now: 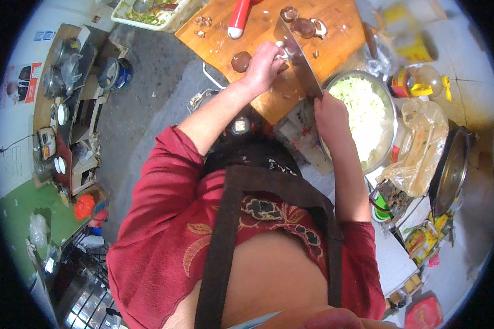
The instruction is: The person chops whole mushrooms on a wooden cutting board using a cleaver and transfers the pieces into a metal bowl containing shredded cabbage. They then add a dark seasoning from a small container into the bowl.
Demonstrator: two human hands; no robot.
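My right hand (328, 113) grips the handle of a broad cleaver (299, 61), its blade reaching across a wooden cutting board (333, 53). Close to the blade's left face, my left hand (264, 66) presses down on a mushroom piece (283, 67) that the fingers partly cover. One dark brown mushroom cap (241, 61) lies just left of that hand. Beyond the cleaver sit several more brown mushrooms (303, 28), one showing its pale underside. Small mushroom bits (202, 20) are scattered at the board's far left. A red-handled tool (239, 20) with a white end rests on the board.
A metal bowl (392, 123) of chopped pale green vegetable (360, 111) stands right of the board. Behind it are an oil bottle (420, 81) and a plastic bag (420, 144). A white tray (164, 25) with green scraps is at far left. A dark pan (450, 172) leans at right.
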